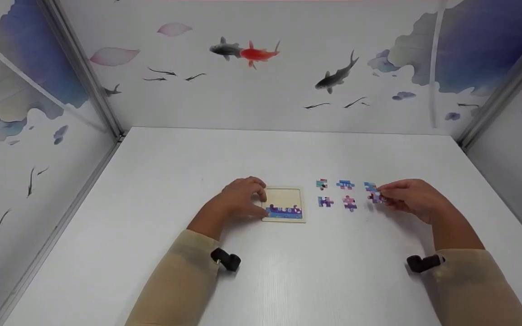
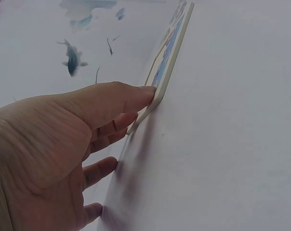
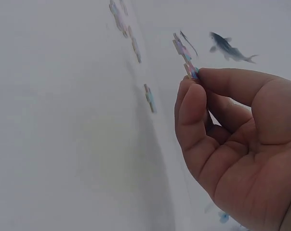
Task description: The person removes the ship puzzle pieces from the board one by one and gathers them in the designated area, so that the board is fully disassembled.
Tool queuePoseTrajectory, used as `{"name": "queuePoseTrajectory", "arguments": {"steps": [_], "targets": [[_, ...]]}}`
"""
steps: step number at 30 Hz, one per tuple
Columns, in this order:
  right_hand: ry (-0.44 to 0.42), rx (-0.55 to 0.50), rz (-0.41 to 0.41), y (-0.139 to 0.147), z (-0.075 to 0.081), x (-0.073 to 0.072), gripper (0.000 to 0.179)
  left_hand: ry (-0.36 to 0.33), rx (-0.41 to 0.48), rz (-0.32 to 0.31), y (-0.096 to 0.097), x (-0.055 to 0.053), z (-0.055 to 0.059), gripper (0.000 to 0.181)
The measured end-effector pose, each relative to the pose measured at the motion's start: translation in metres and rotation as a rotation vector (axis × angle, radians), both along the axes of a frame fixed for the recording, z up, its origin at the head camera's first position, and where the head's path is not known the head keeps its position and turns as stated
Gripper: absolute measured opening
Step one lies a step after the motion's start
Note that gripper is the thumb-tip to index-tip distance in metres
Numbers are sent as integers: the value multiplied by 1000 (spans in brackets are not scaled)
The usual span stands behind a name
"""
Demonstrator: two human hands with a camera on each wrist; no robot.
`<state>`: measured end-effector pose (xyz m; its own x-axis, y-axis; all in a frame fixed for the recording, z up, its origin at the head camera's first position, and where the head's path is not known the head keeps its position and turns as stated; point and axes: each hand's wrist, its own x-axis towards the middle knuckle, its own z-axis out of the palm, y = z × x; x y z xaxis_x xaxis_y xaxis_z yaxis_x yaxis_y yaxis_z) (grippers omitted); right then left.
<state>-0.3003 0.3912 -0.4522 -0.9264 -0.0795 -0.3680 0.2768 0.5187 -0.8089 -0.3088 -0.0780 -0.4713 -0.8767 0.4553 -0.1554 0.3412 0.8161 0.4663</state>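
Note:
At the middle of the table lies a wooden puzzle tray [image 1: 283, 198], its lower strip filled with blue and purple pieces and its upper part bare wood. My left hand [image 1: 243, 198] holds the tray's left side, thumb at the near corner and fingers farther up the edge. In the left wrist view the thumb [image 2: 136, 98] presses on the tray's rim. Between thumb and forefinger, my right hand [image 1: 410, 197] pinches a pink and purple jigsaw piece [image 1: 375, 197]. The right wrist view shows that piece [image 3: 186, 57] held above the table.
Several loose jigsaw pieces lie right of the tray, among them a teal one [image 1: 321, 184], a blue one [image 1: 345, 184] and a pink one [image 1: 349, 203]. Another blue piece [image 1: 369, 186] lies by the right fingertips. Painted walls [image 1: 261, 99] enclose the white table [image 1: 288, 271].

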Motion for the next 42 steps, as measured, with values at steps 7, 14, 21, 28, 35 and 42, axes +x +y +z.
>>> {"name": "queuePoseTrajectory", "arguments": {"steps": [7, 14, 21, 28, 35, 42], "targets": [[-36, 6, 12, 3, -9, -2, 49, 13, 1, -16, -2, 0, 0, 27], [-36, 47, 0, 6, -12, -2, 48, 19, -6, -7, 0, -2, -3, 28], [-29, 82, -7, 4, -13, -2, 52, 15, -12, -3, 1, -2, -3, 27], [-36, 80, -7, 3, -11, -2, 55, 13, -15, -1, 1, -1, 0, 29], [-44, 81, -15, 3, -9, -1, 56, 12, -2, -2, 1, 0, -1, 27], [30, 19, 5, -23, 12, 6, 61, 10, 21, 4, 0, -1, -3, 25]]}}
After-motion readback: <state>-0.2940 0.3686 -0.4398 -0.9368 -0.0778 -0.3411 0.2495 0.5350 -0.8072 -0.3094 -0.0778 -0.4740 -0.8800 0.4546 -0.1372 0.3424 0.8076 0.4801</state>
